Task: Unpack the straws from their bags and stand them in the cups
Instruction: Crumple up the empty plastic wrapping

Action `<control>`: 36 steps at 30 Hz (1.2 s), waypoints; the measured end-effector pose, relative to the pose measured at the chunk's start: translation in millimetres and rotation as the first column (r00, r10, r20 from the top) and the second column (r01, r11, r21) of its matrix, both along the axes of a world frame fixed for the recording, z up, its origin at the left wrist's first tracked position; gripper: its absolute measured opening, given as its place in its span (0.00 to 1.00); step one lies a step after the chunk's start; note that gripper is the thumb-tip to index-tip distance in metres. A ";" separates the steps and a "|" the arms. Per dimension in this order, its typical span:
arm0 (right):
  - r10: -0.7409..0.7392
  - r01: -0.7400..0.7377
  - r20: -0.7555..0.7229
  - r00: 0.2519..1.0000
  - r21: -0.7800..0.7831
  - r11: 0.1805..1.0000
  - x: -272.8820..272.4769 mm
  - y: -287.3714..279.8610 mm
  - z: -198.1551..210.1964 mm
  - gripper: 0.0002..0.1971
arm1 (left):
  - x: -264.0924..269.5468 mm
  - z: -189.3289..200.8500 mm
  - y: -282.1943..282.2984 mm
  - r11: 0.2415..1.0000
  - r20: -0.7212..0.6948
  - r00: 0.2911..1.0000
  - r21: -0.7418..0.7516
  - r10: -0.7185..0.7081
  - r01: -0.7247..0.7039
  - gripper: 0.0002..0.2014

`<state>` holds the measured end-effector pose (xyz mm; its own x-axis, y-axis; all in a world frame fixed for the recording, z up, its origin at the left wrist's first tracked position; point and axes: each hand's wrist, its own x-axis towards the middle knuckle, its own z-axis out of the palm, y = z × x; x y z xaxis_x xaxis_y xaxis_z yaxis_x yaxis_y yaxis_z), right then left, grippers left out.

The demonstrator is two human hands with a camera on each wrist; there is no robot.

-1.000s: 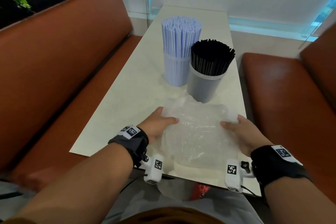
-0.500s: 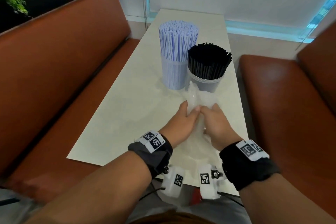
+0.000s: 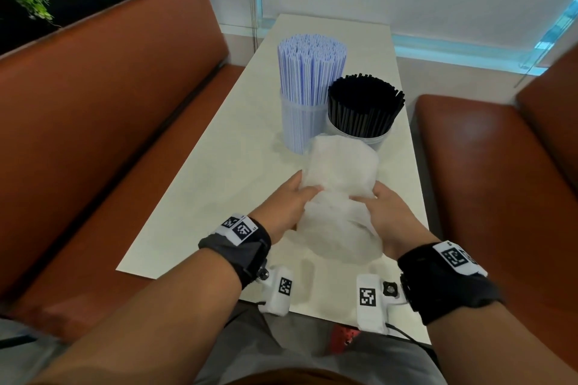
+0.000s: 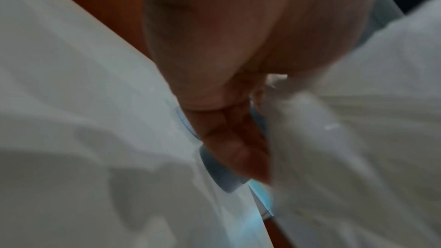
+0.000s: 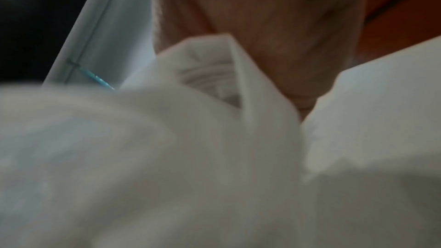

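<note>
While both hands, left hand and right hand, grip one crumpled plastic bag, two straw-filled cups stand behind.

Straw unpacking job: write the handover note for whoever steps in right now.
Left hand: grips the left side of the crumpled clear bag.
Right hand: grips the bag's right side; the bag is bunched between both hands over the near end of the table.
Done: blue-striped straws stand in the clear cup; black straws stand in the cup beside it, at mid-table.
Left: no straws show in the bag; it looks empty, so probably just set it aside.
</note>
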<state>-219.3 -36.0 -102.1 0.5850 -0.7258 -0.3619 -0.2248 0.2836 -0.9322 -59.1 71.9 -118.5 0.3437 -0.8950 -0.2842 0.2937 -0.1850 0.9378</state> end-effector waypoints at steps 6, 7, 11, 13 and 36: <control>0.253 -0.273 0.159 0.954 0.119 0.954 -10.7 -3.6 -2.9 0.24 | 14.3 8.3 12.7 0.976 -0.109 0.984 -0.181 -0.140 0.118 0.17; 0.262 -0.282 0.168 0.950 0.108 0.953 -10.1 -2.7 -2.7 0.23 | 13.8 9.5 13.0 0.977 -0.142 0.981 -0.185 -0.130 0.103 0.13; 0.198 -0.206 0.262 0.945 0.003 0.979 -7.1 -3.2 -3.9 0.16 | 7.0 8.9 11.6 0.988 -0.217 0.973 -0.146 -0.073 0.041 0.13; 0.175 -0.156 0.273 0.946 -0.089 0.984 -7.3 -4.5 1.0 0.12 | 8.4 4.8 13.6 0.986 -0.306 0.944 -0.148 -0.122 0.080 0.11; -0.197 0.196 0.328 0.924 0.035 0.980 16.1 5.3 -12.5 0.17 | -23.1 -4.8 -3.2 0.991 -0.235 0.965 -0.039 0.115 -0.128 0.43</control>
<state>-203.2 -30.7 -114.6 0.5171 -0.8379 -0.1746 0.1543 0.2919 -0.9439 -82.1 68.7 -123.3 0.3815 -0.8666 -0.3218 0.5211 -0.0859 0.8491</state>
